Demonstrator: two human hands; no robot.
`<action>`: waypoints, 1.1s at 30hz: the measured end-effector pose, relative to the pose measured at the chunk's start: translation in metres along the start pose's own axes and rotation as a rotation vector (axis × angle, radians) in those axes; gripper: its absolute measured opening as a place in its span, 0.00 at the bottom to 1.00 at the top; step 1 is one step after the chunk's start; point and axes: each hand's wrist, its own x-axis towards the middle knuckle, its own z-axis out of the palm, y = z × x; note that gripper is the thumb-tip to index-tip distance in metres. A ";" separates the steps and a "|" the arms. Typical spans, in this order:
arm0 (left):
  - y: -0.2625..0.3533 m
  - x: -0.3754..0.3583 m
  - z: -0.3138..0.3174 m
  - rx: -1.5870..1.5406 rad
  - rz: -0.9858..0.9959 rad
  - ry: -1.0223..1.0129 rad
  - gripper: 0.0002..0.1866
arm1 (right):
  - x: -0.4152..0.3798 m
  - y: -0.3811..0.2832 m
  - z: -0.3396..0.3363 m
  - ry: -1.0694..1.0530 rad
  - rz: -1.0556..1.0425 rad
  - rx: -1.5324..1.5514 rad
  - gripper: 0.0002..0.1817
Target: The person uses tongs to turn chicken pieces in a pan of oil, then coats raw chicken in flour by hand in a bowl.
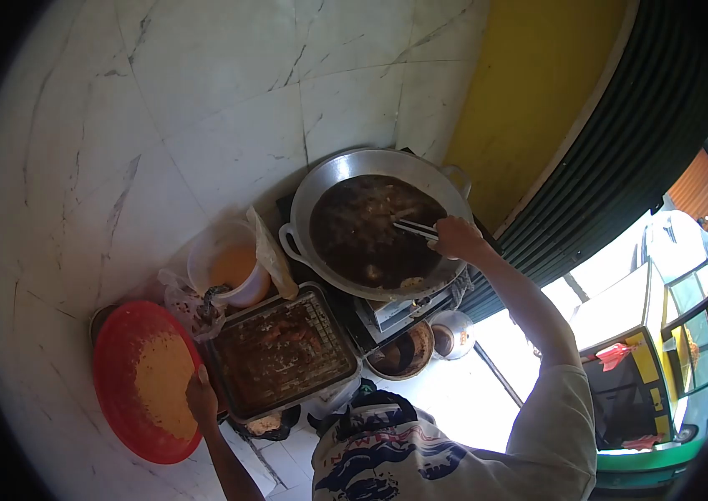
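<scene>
My right hand [457,239] is closed around metal tongs [415,228], whose tips reach into dark oil in a large wok [339,169]. Pale pieces of food [379,209] show in the oil, blurred by bubbles or steam. At the lower left, my left hand [201,399] grips the right rim of a red basin [123,401]. Pale yellow flour or breading [162,380] lies inside that basin, which looks tilted. Between the two hands is a rectangular metal tray [241,380] with a dark wet surface and a few reddish-brown pieces [294,336].
A white bucket [204,259] of orange liquid stands by the tiled wall, with plastic bags [187,305] beside it. The wok sits on a stove [395,313]; a brown pot [408,351] is below. A glass-sided cart [696,309] stands to the right.
</scene>
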 end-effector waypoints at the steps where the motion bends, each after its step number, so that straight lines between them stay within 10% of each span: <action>1: -0.003 0.001 0.002 -0.014 0.010 0.001 0.33 | 0.005 -0.001 0.003 0.003 -0.003 -0.001 0.20; 33: 0.002 -0.002 -0.001 0.006 0.006 -0.001 0.35 | -0.039 0.014 -0.045 -0.424 -0.307 0.206 0.24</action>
